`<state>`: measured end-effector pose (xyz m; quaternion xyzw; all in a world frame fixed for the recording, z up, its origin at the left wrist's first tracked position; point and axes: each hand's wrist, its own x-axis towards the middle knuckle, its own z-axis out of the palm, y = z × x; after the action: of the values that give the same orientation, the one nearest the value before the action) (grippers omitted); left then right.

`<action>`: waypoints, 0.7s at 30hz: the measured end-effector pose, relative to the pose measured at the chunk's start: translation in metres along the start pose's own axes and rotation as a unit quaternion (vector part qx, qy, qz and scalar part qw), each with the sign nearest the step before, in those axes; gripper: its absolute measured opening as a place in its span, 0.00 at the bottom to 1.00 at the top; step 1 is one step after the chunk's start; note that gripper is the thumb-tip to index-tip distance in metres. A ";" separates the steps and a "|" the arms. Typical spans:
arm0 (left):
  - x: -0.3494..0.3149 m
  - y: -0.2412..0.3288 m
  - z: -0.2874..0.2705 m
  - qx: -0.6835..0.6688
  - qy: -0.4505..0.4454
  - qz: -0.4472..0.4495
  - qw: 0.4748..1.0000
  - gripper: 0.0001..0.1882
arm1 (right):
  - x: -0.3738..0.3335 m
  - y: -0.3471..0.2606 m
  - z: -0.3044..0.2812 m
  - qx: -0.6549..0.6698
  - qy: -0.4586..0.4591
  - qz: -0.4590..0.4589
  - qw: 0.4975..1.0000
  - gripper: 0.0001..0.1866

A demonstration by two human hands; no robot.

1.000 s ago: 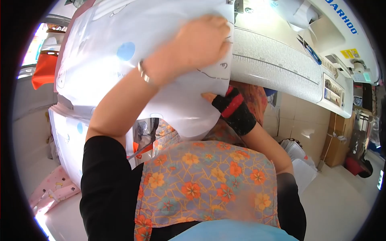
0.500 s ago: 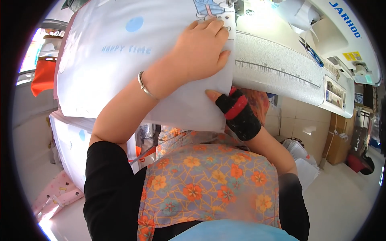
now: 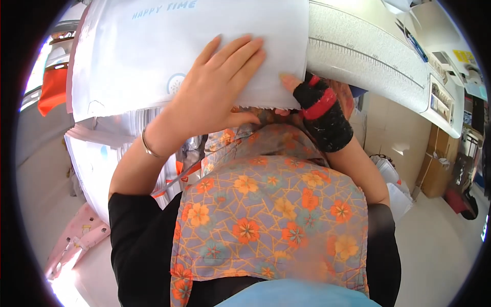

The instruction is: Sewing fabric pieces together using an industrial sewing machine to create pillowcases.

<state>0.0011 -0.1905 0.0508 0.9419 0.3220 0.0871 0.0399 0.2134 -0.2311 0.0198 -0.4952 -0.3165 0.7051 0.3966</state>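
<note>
A white cloth panel (image 3: 123, 61) with pale blue printing lies over the machine's bed, its frayed near edge toward me. My left hand (image 3: 217, 84), a bracelet at its wrist, rests palm down on the panel. Its fingers are stretched out and its thumb reaches past the near edge. My right hand (image 3: 319, 105) wears a black and red fingerless glove and grips the panel near its right corner. The thumb presses on top; the other fingers are mostly hidden below the cloth.
The pale sewing machine bed (image 3: 368, 59) with a ruler scale extends to the right. Stacked white panels (image 3: 94, 148) hang at my left, above pink printed cloth (image 3: 79, 233). An orange bag (image 3: 53, 89) is at far left. A cardboard box (image 3: 437, 163) stands at right.
My left hand has slid back toward me and leftward over the cloth, its fingers now straighter. The whole view has shifted, with cloth and machine higher in it. My right hand keeps its grip.
</note>
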 end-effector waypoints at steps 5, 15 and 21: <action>-0.027 -0.002 0.016 0.076 0.071 -0.016 0.994 0.28 | -0.002 0.015 -0.017 -0.036 0.115 -0.050 0.991 0.19; -0.029 0.002 0.007 0.044 0.097 -0.019 0.994 0.26 | 0.035 -0.009 -0.043 -0.573 0.016 -0.605 0.553 0.21; -0.130 -0.075 0.022 0.196 0.173 -0.200 0.944 0.31 | 0.026 -0.014 -0.028 -0.575 0.014 -0.575 0.582 0.21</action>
<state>-0.1406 -0.2113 0.0018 0.8176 0.5165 0.1745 -0.1850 0.2382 -0.1995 0.0115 -0.3443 -0.8688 -0.0065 0.3558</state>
